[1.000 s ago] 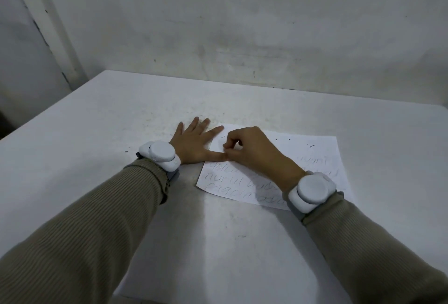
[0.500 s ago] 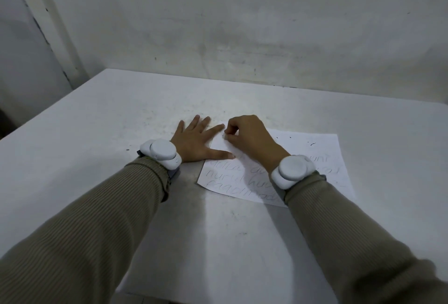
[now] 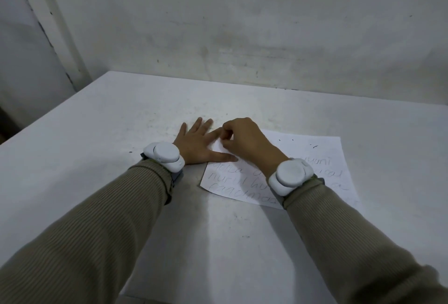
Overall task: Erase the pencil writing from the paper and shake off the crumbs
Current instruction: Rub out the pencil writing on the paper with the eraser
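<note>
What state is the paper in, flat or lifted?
Flat: the paper lies spread on the table, with the left hand resting on its left edge.

One sheet of paper lies on the one tabletop. Two hands are in view, the left hand and the right hand, with two olive sleeves and two white wrist units, one on each arm. At least three lines of pencil writing show, and three dark specks lie on the far part of the sheet.

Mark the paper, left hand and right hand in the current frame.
paper (image 3: 312, 158): head view, bare upper-right area.
left hand (image 3: 196, 146): head view, back of the hand.
right hand (image 3: 247, 140): head view, back of the hand.
</note>
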The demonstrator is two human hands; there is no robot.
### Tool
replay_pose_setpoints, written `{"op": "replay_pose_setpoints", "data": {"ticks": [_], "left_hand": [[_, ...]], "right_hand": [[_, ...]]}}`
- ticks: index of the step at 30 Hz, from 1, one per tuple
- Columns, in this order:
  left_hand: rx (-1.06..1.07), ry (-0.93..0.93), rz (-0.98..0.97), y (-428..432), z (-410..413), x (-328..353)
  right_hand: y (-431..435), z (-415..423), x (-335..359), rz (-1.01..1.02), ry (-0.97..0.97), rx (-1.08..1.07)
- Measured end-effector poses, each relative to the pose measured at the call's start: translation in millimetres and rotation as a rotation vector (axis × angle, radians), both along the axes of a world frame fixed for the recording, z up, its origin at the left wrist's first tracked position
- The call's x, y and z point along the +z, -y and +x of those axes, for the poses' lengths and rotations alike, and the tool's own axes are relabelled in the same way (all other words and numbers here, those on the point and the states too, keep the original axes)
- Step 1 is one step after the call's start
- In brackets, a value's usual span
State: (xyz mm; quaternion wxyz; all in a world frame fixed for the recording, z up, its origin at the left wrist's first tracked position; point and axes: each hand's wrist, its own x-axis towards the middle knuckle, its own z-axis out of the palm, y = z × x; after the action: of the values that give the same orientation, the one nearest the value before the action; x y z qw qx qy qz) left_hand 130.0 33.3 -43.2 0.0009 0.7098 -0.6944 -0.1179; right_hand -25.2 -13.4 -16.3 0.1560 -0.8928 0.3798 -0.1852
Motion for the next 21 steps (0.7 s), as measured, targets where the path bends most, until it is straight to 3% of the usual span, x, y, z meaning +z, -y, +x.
{"op": "replay_pose_setpoints", "data": {"ticks": [4, 8, 10, 13, 16, 21], "left_hand": [[0.004, 0.002, 0.005, 0.2, -0.9, 1.0], [0.002, 0.019, 0.005, -2.0, -2.1, 1.6], [0.005, 0.014, 0.004, -1.7, -1.1, 1.9], [-0.008, 0.044, 0.005, 0.4, -0.6, 1.8], [0.001, 0.030, 0.010, -0.9, -1.7, 1.3], [0.006, 0.017, 0.008, -2.6, -1.9, 2.7]], "right_hand": [[-2.2, -10.5, 3.7, 0.106, 0.009, 0.043], [4.5, -10.1, -0.1, -0.041, -0.019, -0.135], [-1.6, -7.0, 1.9, -0.050, -0.029, -0.121], [-16.9, -10.3, 8.8, 0.070, 0.002, 0.043], [-11.0, -19.9, 10.1, 0.196, 0.063, 0.016], [-5.4, -20.9, 0.7, 0.021, 0.019, -0.131]]}}
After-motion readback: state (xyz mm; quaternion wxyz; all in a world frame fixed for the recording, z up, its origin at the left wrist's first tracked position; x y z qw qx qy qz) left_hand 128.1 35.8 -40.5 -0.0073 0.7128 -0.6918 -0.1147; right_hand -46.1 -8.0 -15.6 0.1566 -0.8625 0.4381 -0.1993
